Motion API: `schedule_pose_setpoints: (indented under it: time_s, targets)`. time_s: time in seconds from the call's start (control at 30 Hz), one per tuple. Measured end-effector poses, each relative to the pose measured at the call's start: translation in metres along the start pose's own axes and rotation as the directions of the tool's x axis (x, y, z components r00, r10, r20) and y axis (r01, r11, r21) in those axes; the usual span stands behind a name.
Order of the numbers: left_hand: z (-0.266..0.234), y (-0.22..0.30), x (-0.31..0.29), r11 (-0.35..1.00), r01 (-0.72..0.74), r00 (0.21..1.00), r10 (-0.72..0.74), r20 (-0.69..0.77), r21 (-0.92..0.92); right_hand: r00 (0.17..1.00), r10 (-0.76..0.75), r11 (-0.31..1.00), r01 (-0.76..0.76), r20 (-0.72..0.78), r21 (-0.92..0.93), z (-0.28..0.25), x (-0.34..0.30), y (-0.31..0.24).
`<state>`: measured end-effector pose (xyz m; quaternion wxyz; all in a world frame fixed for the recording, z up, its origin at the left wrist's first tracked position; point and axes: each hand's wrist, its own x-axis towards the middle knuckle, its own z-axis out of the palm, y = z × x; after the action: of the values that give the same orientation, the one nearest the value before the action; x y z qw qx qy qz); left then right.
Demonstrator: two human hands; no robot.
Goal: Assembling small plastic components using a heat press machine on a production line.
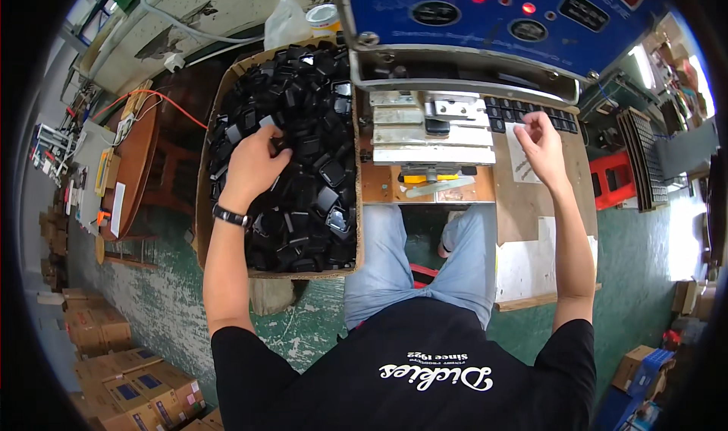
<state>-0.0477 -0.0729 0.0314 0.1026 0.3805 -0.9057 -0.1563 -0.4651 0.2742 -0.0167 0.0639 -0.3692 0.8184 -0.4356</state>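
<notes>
Knees in blue jeans (402,264) nearest, tucked under the worktop (542,203). Left hand (254,165) with a dark wristband, sunk into a cardboard box (203,203) of small black plastic parts (311,150) off the worktop's left edge, fingers curled down among the pieces; cannot tell whether one is grasped. Right hand (542,146) raised over the worktop's right part, fingers pinched together near a row of black parts (531,116) laid along the far edge; held piece not discernible. Between both, stacked metal plates (432,131) of a press fixture. Beyond, blue control panel (493,14) with red lights at the far edge.
</notes>
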Motion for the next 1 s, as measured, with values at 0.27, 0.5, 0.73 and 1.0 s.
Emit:
schedule_pose_setpoints:
  time_s: [0.27, 0.5, 0.73, 1.0]
  targets:
    - [0.012, 0.021, -0.020, 0.896, -0.148, 0.960, 0.027, -0.280, -0.419, 0.955, -0.250, 0.785, 0.104, 0.159, 0.611, 0.031, -0.030, -0.100]
    - [0.006, 0.073, -0.027, 0.527, -0.070, 0.997, 0.064, -0.042, -0.847, 0.906, -0.258, 0.966, 0.249, 0.336, 0.070, 0.028, -0.005, -0.127]
    - [0.032, 0.132, 0.007, 0.491, -0.232, 0.952, 0.291, -0.093, -0.840, 0.867, -0.434, 0.896, 0.444, 0.244, 0.015, 0.053, 0.006, -0.126]
    - [0.056, 0.195, 0.052, 0.677, -0.199, 0.930, 0.358, 0.081, -0.708, 0.985, -0.103, 0.842, 0.161, -0.140, 0.515, 0.017, -0.006, -0.034]
